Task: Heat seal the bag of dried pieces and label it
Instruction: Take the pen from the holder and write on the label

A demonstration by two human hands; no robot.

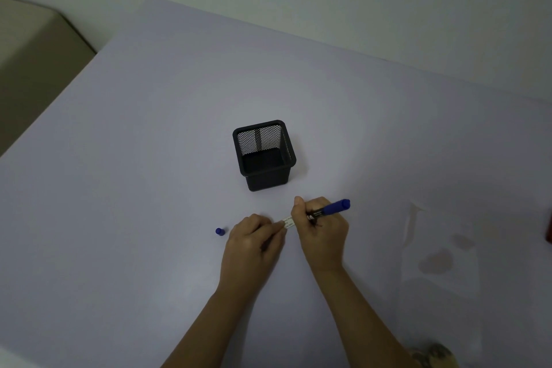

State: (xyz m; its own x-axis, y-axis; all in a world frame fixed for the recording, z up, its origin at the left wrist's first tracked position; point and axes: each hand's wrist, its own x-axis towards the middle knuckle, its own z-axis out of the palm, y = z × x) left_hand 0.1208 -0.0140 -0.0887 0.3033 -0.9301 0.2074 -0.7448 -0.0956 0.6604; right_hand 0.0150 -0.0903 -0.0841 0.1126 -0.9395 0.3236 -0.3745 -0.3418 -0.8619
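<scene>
A small white label [288, 222] lies on the pale table between my hands. My left hand [255, 240] rests on the table with its fingertips holding down the label's left end. My right hand [321, 231] grips a blue marker [334, 208], its tip down at the label and hidden by my fingers. The marker's blue cap [220, 231] stands on the table just left of my left hand. A clear plastic bag [439, 260] with a few reddish dried pieces inside lies flat at the right.
A black mesh pen holder [264, 155] stands behind my hands, with nothing in it. A dark red object [549, 225] shows at the right edge. The table [149, 158] ends at a wall behind and drops off at the left.
</scene>
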